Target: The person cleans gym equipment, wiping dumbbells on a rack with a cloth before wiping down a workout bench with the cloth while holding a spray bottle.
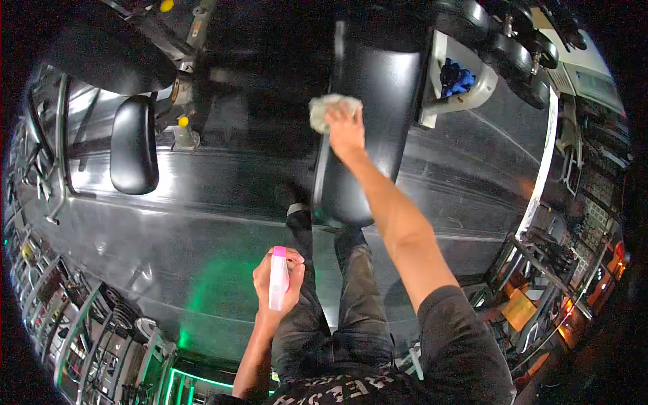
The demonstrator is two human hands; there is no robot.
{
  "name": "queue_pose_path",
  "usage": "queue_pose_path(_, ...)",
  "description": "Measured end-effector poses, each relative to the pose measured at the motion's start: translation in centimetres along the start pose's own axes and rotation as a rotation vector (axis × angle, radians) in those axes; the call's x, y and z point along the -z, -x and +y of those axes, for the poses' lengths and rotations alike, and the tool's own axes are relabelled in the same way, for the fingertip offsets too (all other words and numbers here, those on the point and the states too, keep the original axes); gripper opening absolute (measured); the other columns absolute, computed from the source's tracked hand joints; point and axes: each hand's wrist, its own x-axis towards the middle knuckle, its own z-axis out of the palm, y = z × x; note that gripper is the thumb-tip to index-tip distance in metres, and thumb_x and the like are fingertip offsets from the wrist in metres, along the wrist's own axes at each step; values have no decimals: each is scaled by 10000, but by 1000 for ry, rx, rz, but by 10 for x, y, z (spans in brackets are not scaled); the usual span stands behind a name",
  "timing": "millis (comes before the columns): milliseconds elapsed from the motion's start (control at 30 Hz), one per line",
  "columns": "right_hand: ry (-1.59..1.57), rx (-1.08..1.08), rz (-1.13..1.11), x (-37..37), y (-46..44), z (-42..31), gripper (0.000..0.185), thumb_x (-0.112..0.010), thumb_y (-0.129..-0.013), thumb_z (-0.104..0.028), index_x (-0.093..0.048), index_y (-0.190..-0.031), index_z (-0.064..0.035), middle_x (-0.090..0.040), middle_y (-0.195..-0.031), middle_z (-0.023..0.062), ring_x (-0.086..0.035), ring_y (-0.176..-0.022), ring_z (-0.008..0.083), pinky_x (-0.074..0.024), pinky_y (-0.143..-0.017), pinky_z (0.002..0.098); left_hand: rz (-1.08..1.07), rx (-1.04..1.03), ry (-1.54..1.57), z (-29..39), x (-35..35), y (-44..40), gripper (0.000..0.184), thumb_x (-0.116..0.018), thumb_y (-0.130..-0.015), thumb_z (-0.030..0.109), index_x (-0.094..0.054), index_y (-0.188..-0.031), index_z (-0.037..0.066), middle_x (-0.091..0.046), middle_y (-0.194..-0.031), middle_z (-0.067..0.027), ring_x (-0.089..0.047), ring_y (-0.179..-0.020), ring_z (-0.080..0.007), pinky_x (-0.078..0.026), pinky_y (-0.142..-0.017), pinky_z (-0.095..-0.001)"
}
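Note:
In front of me stretches a long black padded bench (378, 88) with a glossy surface. My right hand (346, 131) reaches out over its left edge, closed on a pale, crumpled cloth (325, 113). The cloth lies at the bench's left side; whether it touches the pad there I cannot tell. Close to my body, my left hand (262, 280) is wrapped around a spray bottle (277, 287) with a white and pink top. Most of the bottle below the top is hidden by the hand and the viewing angle.
Left of the bench stands a machine with a black pad (133, 145) and yellow knobs (183, 121). Black dumbbells (506, 54) sit at the upper right, near a blue item (457, 77) in a pale frame. Gym equipment lines both sides of the dark floor (223, 182).

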Motion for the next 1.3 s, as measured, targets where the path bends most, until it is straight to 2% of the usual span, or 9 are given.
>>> queue_pose_path(233,-98,310,-130,-40,97,-47,286,-554,-843,-191,-650,-1112,-189,-658,-1144,11,-540,-1177,195,-335,-1039,489,32,7,72,25,-16,1,115,-651,-785,-21,-581,-874,0,-653,-830,-136,-645,-730,-216,-513,-661,-315)
queue_pose_path(400,-756,37,-573,23,86,-13,319,-628,-804,-244,-631,-1121,-218,-676,-1038,123,-631,-993,351,-492,-882,455,24,-35,56,31,-26,13,104,-654,-767,-36,-580,-826,6,-653,-818,-123,-652,-732,-235,-518,-662,-326)
queue_pose_path(433,-748,60,-424,22,75,5,326,-604,-817,-222,-611,-1143,-204,-657,-1051,170,-620,-976,396,-507,-844,483,25,6,56,31,-29,17,104,-654,-765,-39,-573,-810,8,-653,-820,-124,-654,-735,-240,-520,-665,-331)
queue_pose_path(633,-522,-42,327,57,-3,90,423,-566,-783,-46,-619,-1180,-182,-605,-1234,136,-575,-1120,346,-468,-956,461,47,-49,38,28,-40,46,131,-668,-766,-18,-545,-787,19,-655,-811,-118,-660,-739,-242,-525,-682,-339)
queue_pose_path(767,-170,-66,298,-5,18,73,406,-459,-852,-59,-625,-1189,-211,-561,-1319,54,-460,-1287,263,-231,-1101,601,93,-46,6,29,-51,64,116,-668,-772,-12,-565,-816,12,-657,-805,-115,-663,-750,-234,-524,-685,-332)
queue_pose_path(967,-216,290,-44,-5,94,29,361,-525,-814,-118,-641,-1150,-182,-698,-1008,101,-660,-993,266,-274,-1069,596,210,47,91,37,-87,79,126,-638,-833,102,-609,-885,-10,-667,-811,-112,-662,-707,-216,-516,-657,-302)
queue_pose_path(1067,-437,175,-288,-2,104,34,380,-546,-826,-177,-632,-1195,-144,-696,-1033,138,-662,-979,316,-337,-1042,553,200,-3,106,57,-99,83,126,-636,-841,102,-609,-888,-12,-677,-845,-119,-656,-687,-198,-512,-633,-291)
queue_pose_path(1167,-1126,-268,-412,-10,93,70,454,-606,-873,-384,-614,-1204,-73,-674,-1094,175,-655,-971,313,-489,-886,391,175,10,183,71,-101,88,128,-645,-846,94,-605,-898,-15,-680,-870,-126,-647,-676,-176,-512,-624,-287)
queue_pose_path(1300,-2035,-634,-284,50,88,106,582,-675,-852,-460,-550,-1256,-60,-624,-1157,98,-633,-994,236,-533,-850,420,151,34,201,57,-102,100,119,-644,-848,76,-597,-898,-21,-671,-846,-126,-648,-686,-174,-509,-626,-277)
